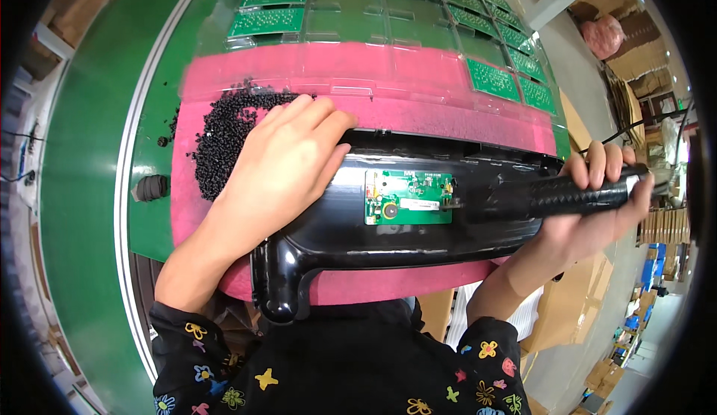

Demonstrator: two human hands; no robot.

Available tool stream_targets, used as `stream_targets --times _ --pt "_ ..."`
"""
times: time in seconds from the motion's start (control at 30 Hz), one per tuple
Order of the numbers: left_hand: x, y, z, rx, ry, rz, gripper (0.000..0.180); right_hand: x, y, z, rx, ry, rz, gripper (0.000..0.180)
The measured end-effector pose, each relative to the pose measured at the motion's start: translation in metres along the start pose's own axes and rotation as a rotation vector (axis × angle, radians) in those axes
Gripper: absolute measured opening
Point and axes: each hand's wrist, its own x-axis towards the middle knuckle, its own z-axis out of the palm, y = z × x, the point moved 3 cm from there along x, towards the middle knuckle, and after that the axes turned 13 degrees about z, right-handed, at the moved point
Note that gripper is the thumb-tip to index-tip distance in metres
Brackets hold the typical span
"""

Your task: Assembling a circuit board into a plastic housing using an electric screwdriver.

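A long black plastic housing [418, 247] lies across the pink mat, its hollow inside facing up. Inside it sits a green circuit board [407, 217] with small parts and a round dark component. My left hand [287, 153] is closed at the housing's upper left wall, thumb on the inner side; its fingertips are partly hidden. My right hand [597, 198] grips a black screwdriver [571, 193] with a textured handle, held nearly level. Its metal tip points left at the board's right edge; whether it touches is unclear. Left of the housing spreads a pile of small black screws [220, 142].
Clear plastic trays [343, 23] with green circuit boards [267, 20] stand past the pink mat [448, 112]. A dark roll [151, 188] rests on the green surface at left. Cardboard boxes [571, 303] stand at lower right.
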Motion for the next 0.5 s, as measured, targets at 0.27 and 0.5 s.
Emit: stream_targets --times 0.27,0.5 --pt "0.002 0.009 0.001 -0.02 -0.182 -0.02 0.018 0.025 0.032 -0.03 -0.322 0.396 -0.075 0.018" --pt "-0.001 0.007 0.001 -0.055 -0.2 0.041 0.019 0.014 0.01 -0.014 -1.392 0.672 -0.375 0.053"
